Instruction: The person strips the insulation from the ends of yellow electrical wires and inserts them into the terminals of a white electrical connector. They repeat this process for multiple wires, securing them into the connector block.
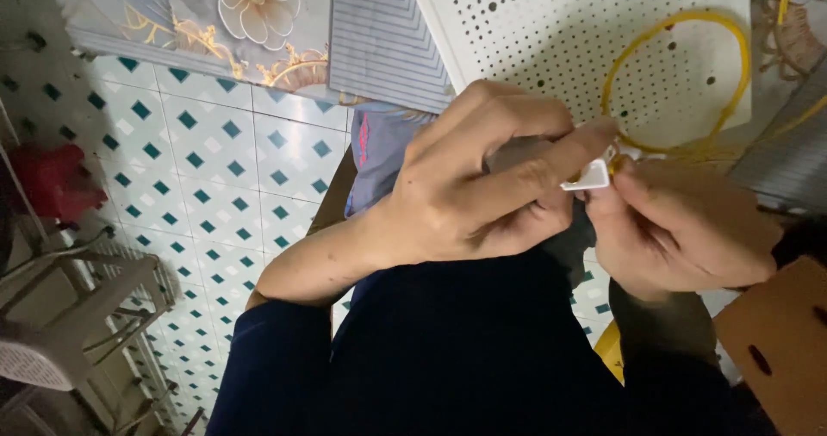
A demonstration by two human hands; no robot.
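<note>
A white perforated board (551, 31) is lying flat just beyond the fingertips, and a loop of thin yellow cable (672, 78) is curling over it, running down into the pinch of both hands. The left hand (482, 177) is closing over the work from above, its fingers (534, 173) curled and its thumb pressing along a small white connector piece (594, 176). The right hand (680, 229) is meeting it from the other side, fingertips pinching the same piece where the cable is entering it. Both hands are gripping tightly; neither is spread. Beneath the wrists, dark clothing (465, 350) is filling the lower view, and a brown cardboard flap (775, 341) is sitting just outside the right hand. Judging from this grip, the thin cable could kink or pull free at the connector if the fingers twist against each other, and the tiny piece could slip out, since only the fingertips are holding it.
</note>
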